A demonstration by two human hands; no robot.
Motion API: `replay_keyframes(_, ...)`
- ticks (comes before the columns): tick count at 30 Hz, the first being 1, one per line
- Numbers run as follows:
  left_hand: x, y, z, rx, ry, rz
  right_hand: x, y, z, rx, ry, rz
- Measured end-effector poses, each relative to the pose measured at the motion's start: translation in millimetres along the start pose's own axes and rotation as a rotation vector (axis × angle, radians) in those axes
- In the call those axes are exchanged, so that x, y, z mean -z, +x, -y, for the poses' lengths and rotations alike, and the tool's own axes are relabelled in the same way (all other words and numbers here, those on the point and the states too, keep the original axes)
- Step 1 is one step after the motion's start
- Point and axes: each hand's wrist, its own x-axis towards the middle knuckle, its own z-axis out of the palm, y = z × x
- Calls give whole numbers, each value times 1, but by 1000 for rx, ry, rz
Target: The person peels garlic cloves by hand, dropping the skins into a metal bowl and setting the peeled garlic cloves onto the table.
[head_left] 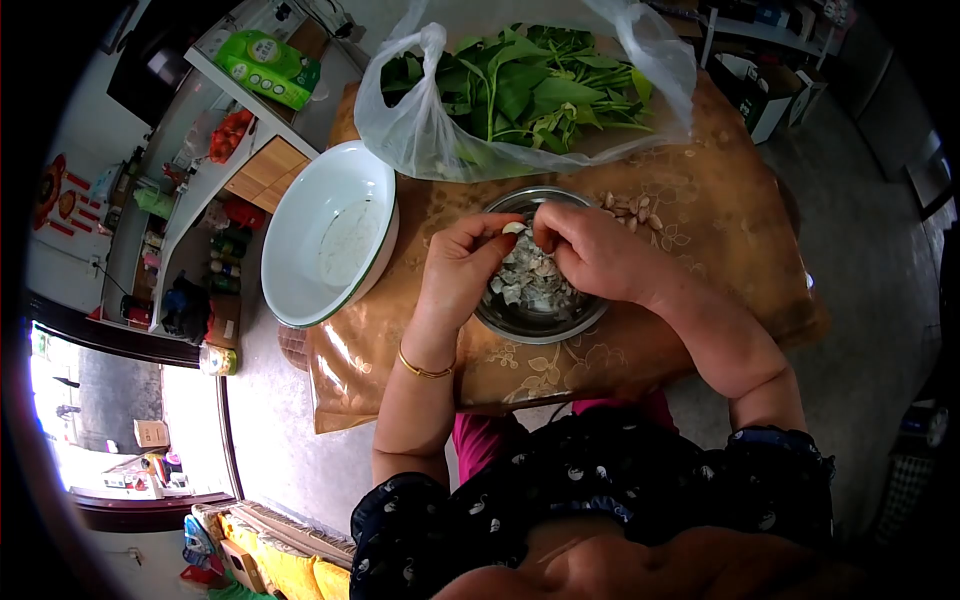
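Over a steel bowl (545,327), both of my hands meet with fingers bent. My left hand (462,262) pinches a small white garlic clove (513,228) between thumb and fingertips. Close beside it, my right hand (592,250) has its fingers curled in a pinch; what they hold is hidden. Whitish, papery-looking pieces (535,275) fill much of the bowl below. A small pile of pale brown cloves (634,211) lies on the table just beyond my right hand.
A large white enamel basin (375,225) stands left of the bowl. Behind it, a plastic bag (400,135) holds green leafy vegetables (540,90). A patterned brown cloth (720,240) covers the table. Shelves (215,135) with packets stand at the left.
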Motion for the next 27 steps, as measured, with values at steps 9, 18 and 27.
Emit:
replay_keyframes(9, -8, -1, 10, -226, 248, 13, -7, 3, 1, -253, 542, -102)
replay_keyframes(18, -12, -3, 8, -79, -109, 5, -15, 4, 4, -85, 450, -236)
replay_keyframes(27, -19, -3, 10, -123, -135, -10, -17, 2, 0, 16, 263, -247)
